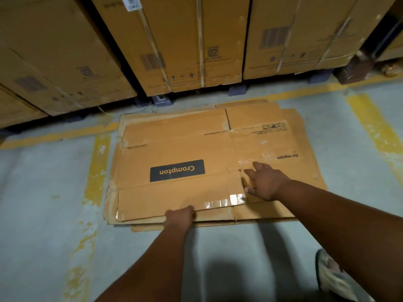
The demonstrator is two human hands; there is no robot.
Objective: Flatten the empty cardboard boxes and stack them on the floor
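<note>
Left hand: the left hand point(179, 215) grips the near edge of the top flattened box point(181, 171), fingers curled over the edge, arm reaching forward from the lower frame.
Right hand: the right hand point(265, 182) lies palm down on the box's right part, fingers spread and straight, pressing near a flap seam.
Top box: flat, long axis left to right; its printed logo reads upside down to the wearer.
Stack: the box tops a stack of flattened boxes point(309, 171) on the floor point(43, 192).
Surroundings: strapped cartons point(185, 40) stand behind; yellow floor lines point(98, 171) flank the stack.
Hard to make out: the left fingertips are hidden; a foot point(331, 273) shows at the lower right, blurred.
</note>
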